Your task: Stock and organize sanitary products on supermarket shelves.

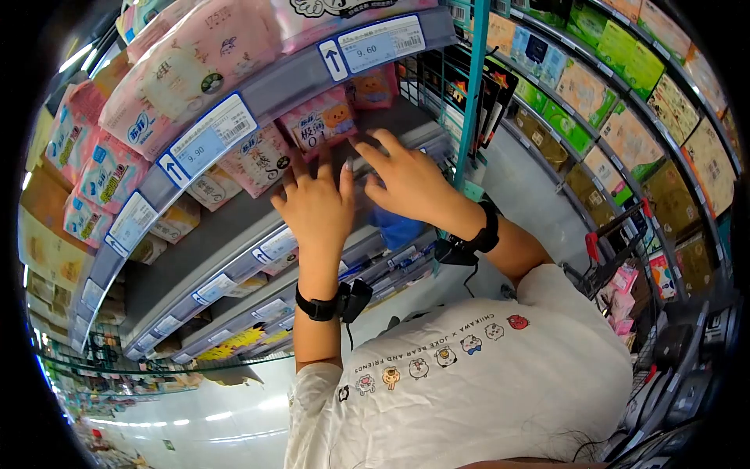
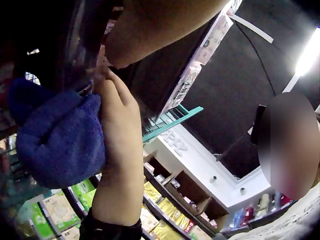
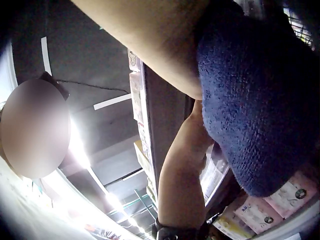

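My left hand (image 1: 319, 207) reaches over the dark grey shelf with its fingers spread and straight. Its fingertips are right at the front of the pink packs. Beside it, my right hand (image 1: 418, 181) is palm down over the same shelf. A blue fuzzy cloth (image 2: 62, 142) hangs bunched from beneath the right hand's palm, and in the right wrist view the cloth (image 3: 255, 115) fills much of the right side. The fingers gripping it are mostly hidden. Closest to the fingertips is a pink pack with an orange cartoon (image 1: 319, 119); another pink pack (image 1: 256, 160) stands left of it.
A shelf edge with price tags (image 1: 209, 137) runs above the hands, bearing large pink packs (image 1: 191, 78). Lower shelf edges (image 1: 273, 246) lie below. A teal post (image 1: 474, 86) stands right of the shelf. Behind are a shopping cart (image 1: 617, 242) and shelves of tissue packs (image 1: 633, 55).
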`<state>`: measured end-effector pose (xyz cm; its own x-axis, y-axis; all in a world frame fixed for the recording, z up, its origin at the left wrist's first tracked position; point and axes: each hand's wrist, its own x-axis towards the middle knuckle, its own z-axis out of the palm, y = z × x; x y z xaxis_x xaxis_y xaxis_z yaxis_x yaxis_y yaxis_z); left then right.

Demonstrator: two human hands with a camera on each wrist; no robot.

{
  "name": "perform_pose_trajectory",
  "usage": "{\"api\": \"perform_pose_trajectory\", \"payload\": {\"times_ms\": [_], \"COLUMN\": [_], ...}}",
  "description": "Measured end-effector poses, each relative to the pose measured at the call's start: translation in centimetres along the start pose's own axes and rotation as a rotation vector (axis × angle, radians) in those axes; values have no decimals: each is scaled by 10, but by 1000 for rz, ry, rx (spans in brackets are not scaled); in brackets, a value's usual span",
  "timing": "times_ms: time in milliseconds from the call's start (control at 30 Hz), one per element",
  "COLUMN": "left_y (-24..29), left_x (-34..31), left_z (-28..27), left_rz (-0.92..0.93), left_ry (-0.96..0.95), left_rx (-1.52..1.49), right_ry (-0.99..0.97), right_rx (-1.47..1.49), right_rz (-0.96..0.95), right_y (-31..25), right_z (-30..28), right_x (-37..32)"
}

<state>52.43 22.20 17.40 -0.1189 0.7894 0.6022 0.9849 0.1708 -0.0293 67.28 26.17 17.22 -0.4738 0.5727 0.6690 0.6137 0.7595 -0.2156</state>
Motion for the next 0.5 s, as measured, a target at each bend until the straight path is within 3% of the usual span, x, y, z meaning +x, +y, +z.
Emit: {"api": "perform_pose_trajectory", "payload": {"times_ms": [133,333,500], "left_y": [0,5,14], "left_x": [-4,-22,-47], "left_z": [1,-17,-9], "left_rz": [48,317,433], "left_ry": [109,316,236], "left_rx": [-11,-522,-784], "right_ry": [20,227,375], "right_rx": [140,353,456], "right_rz": [35,-45,-68], "right_y": [3,11,10], "right_z": [-4,-7,-14], "right_x": [-4,-19,-41]}}
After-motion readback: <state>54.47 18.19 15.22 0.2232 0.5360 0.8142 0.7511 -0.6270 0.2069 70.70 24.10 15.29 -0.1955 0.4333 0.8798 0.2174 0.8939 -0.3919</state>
